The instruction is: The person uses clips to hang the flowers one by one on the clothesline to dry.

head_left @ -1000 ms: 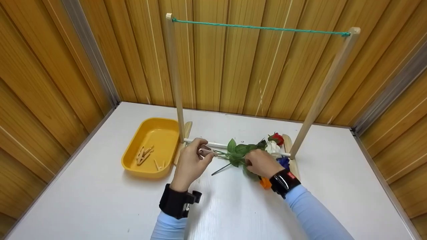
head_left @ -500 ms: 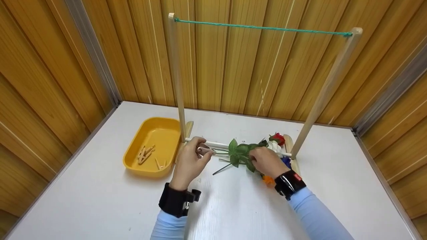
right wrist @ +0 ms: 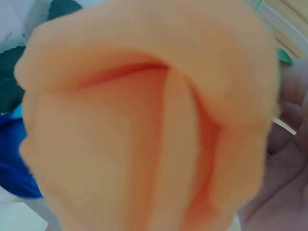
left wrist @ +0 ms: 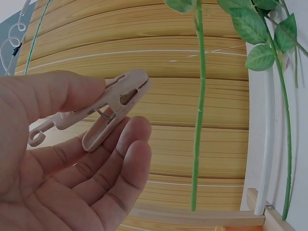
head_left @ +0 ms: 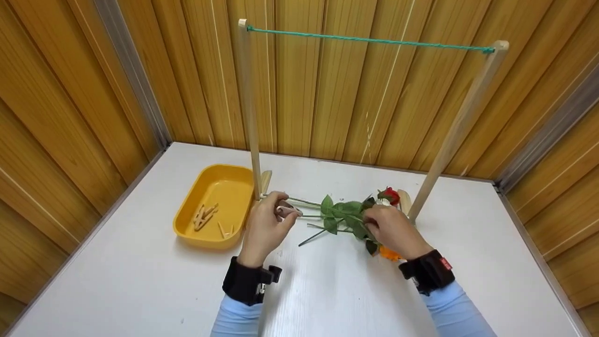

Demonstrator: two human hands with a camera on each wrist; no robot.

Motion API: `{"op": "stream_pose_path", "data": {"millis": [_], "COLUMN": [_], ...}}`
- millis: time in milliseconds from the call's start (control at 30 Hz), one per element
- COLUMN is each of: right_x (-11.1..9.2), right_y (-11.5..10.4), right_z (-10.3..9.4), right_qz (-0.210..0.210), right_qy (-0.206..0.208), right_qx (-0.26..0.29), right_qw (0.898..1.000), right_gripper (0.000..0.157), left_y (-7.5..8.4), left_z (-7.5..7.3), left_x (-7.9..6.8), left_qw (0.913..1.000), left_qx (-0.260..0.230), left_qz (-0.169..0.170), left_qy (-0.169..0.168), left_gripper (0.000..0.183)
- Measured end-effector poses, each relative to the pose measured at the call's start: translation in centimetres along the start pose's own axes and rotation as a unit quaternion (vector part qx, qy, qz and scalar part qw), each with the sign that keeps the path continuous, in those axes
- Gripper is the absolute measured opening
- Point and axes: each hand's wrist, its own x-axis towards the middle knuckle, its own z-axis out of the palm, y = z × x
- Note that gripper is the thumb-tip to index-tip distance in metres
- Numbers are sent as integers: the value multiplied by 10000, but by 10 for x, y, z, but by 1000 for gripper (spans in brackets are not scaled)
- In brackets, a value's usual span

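Note:
My left hand [head_left: 266, 229] pinches a pale clothes peg [left wrist: 115, 103] with a small hook between thumb and fingers. A green stem [left wrist: 198, 120] runs past it, apart from the peg in the left wrist view. My right hand [head_left: 390, 229] has its fingers curled round a stem among the leaves [head_left: 348, 215] of the artificial roses; which stem is hard to tell. Below that hand shows an orange rose [head_left: 389, 253], which fills the right wrist view, and behind it a red rose [head_left: 389, 195]. A blue rose [right wrist: 17, 159] appears only in the right wrist view.
A yellow tray [head_left: 182, 206] at the left holds several pegs [head_left: 204, 217]. A wooden frame rises behind the hands, its left post [head_left: 249, 117] and right post [head_left: 458, 131] joined at the top by a green cord [head_left: 369, 39]. Loose stems [head_left: 311, 238] lie on the white table [head_left: 327, 290].
My right hand has moved right and its wrist has turned, and the orange rose has shifted right with it. The white rose is now mostly hidden. My left hand stays with the peg.

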Motion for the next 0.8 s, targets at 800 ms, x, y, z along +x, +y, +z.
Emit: {"op": "stream_pose_path", "data": {"millis": [800], "right_x": [-53], "right_y": [4], "right_z": [18], "right_qz": [883], "right_qy": [-951], "right_qx": [333], "right_qw": [9910], "right_gripper": [19], "left_y": [5], "left_z": [3], "left_x": [0], "left_qw": [9996], "left_qx": [281], "left_qz": [-43], "left_qy": [-11], "left_gripper": [29]}}
